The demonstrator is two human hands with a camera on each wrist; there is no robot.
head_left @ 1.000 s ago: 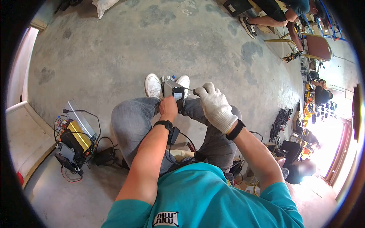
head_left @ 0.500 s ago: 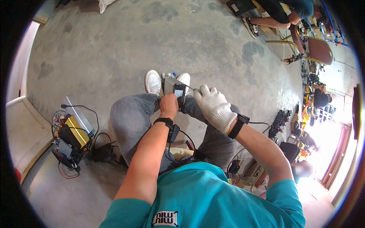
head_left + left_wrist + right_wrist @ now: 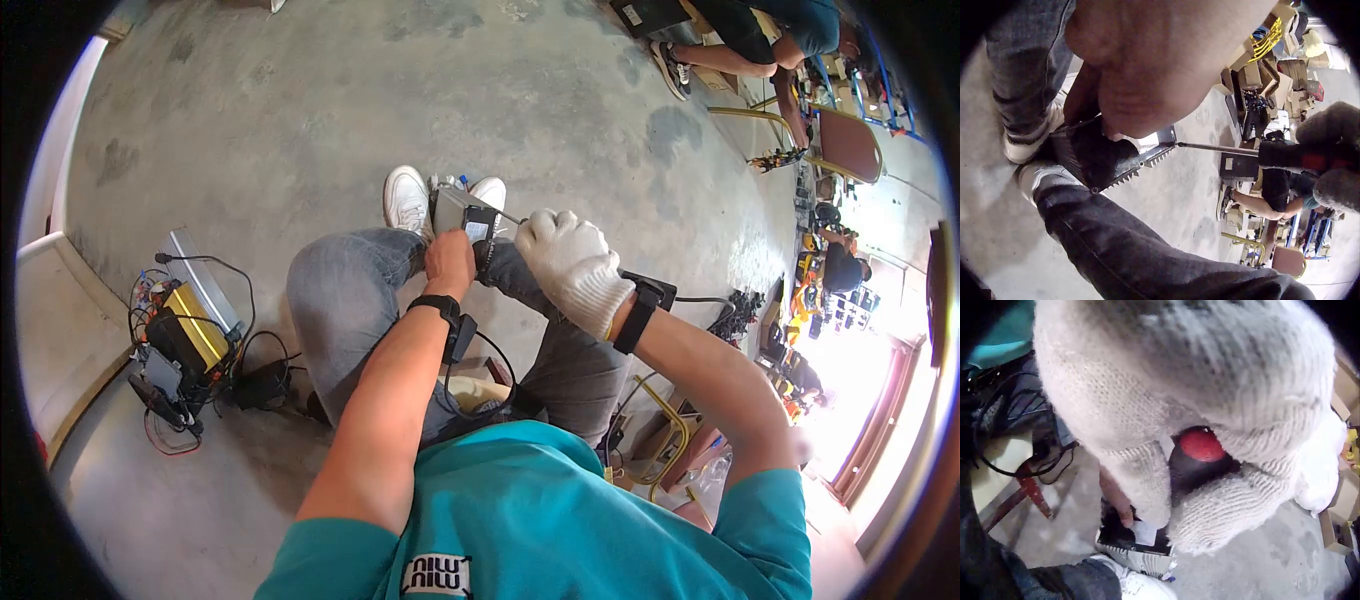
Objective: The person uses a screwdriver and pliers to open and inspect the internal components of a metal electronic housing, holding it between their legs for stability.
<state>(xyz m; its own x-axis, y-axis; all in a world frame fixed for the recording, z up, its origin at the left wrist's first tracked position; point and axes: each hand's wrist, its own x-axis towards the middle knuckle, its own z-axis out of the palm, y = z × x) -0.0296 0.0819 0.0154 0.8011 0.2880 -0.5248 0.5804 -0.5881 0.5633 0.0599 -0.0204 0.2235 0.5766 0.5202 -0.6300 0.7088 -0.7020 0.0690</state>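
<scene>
Grips finned metal case (image 3: 453, 210) between shoes (image 3: 405, 200) with curled left hand (image 3: 450, 263) | clasps screwdriver (image 3: 1222, 149) in closed right hand (image 3: 572, 260), at end plate (image 3: 1100, 153) corner | apparently unfinished there; cannot tell screws done

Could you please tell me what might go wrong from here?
The screwdriver meets a corner of the metal box near the bare left hand, so a slip might jab it. The box appears steadied mainly by that hand, so it could twist if the gloved right hand pushes hard.
</scene>
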